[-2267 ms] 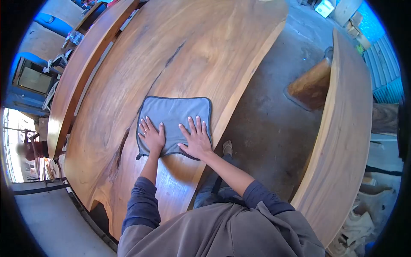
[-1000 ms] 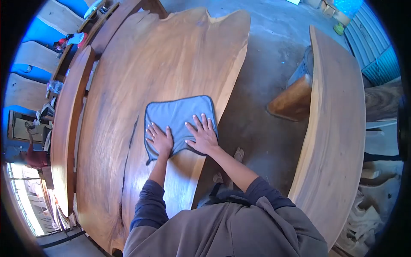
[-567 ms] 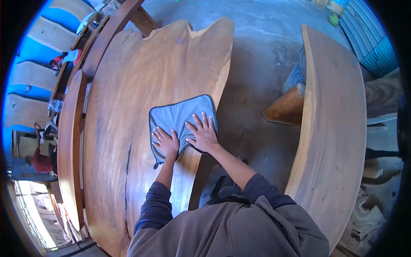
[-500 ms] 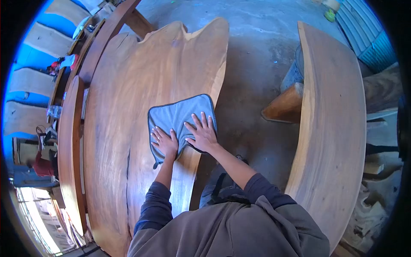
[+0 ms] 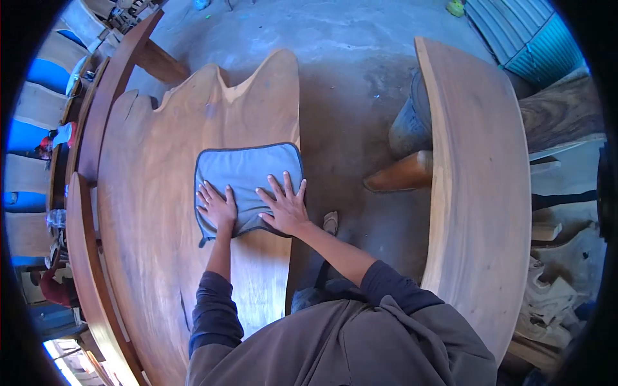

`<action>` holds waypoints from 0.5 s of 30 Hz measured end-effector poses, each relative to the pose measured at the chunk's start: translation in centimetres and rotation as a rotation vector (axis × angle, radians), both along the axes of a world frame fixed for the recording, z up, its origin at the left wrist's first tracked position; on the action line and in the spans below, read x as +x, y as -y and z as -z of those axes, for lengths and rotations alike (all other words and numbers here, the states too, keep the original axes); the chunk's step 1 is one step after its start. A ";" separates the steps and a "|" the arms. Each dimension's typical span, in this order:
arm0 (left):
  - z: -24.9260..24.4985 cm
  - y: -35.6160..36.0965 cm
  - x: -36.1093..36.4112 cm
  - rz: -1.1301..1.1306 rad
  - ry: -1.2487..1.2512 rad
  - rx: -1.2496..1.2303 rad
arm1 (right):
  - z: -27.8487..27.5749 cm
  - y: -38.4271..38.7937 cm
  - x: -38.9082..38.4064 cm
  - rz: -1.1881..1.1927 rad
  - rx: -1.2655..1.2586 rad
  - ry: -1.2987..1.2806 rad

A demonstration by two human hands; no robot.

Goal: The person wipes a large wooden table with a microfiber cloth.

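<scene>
A blue-grey cloth with a dark edge (image 5: 248, 164) lies spread on a large wooden slab (image 5: 148, 225), near the slab's right edge. My left hand (image 5: 217, 207) rests flat on the cloth's lower left part, fingers spread. On the lower right part lies my right hand (image 5: 284, 204), also flat with its fingers apart. Neither hand grips the cloth; both press on top of it. One corner of the cloth hangs loose below my left hand.
Another long slab (image 5: 476, 193) stands to the right, beyond a strip of concrete floor (image 5: 347, 116). A bucket (image 5: 412, 125) and a wooden leg (image 5: 402, 172) are beside it. At the far left, a person in red (image 5: 56, 286) is near narrow beams (image 5: 96, 276).
The view has shifted, so the slabs sit further left. The cloth lies flatter and squarer to the slab, with both hands still on it. More of a foot shows on the floor.
</scene>
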State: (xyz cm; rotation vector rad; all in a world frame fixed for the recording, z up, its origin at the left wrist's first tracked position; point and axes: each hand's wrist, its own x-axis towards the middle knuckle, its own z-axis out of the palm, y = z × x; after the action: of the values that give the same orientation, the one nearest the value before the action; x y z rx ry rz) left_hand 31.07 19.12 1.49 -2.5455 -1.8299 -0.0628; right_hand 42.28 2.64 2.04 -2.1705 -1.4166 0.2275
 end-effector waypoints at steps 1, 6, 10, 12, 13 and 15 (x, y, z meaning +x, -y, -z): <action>0.0 -0.5 1.2 0.015 0.007 -0.016 | 0.1 -0.3 0.8 0.005 -0.010 0.004; 0.6 -3.2 9.2 0.136 0.070 -0.030 | 1.4 -2.0 5.5 0.083 0.105 0.034; 1.0 -4.9 13.0 0.271 0.038 -0.006 | 2.1 -2.9 5.9 0.064 0.115 0.058; 1.1 -4.9 15.2 0.373 0.040 0.017 | 2.4 -2.9 6.4 0.101 0.132 0.050; 1.1 -4.6 16.2 0.400 0.043 0.016 | 2.7 -2.8 6.8 0.117 0.180 0.065; 0.9 -3.8 18.1 0.487 0.081 0.073 | 2.7 -2.6 7.9 0.159 0.229 0.090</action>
State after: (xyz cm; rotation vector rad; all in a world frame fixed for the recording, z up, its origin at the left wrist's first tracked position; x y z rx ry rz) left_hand 49.17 22.89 0.55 -2.9026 -1.1568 -0.2309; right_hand 50.22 5.26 -0.69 -2.1101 -1.2428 -0.0873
